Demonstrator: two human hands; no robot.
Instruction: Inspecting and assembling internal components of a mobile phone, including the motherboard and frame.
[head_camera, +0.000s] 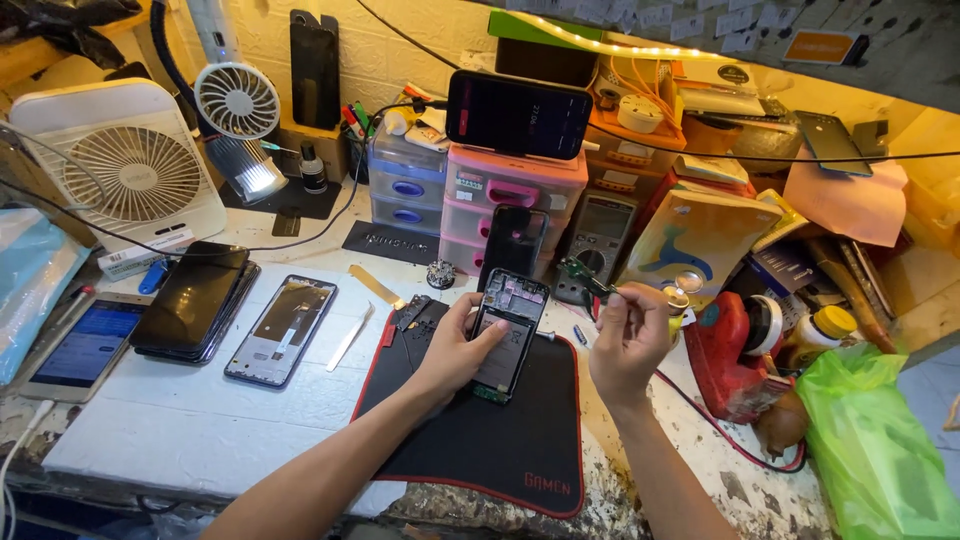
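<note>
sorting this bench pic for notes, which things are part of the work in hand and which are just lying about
In hand:
- opened phone, held by left hand
- green-handled tool, in right hand
- black work mat

Lying about:
- stack of dark phones
- phone frame
- white fan
- multimeter
- green bag

A worn white workbench (200, 420) carries a black mat with red edging (500, 440) — on it rests an opened phone (508, 335). To the left lie a bare phone frame (281, 329), a stack of dark screens (194, 300) and a lit smartphone (85, 345) — a white fan (125, 165) stands behind.
</note>
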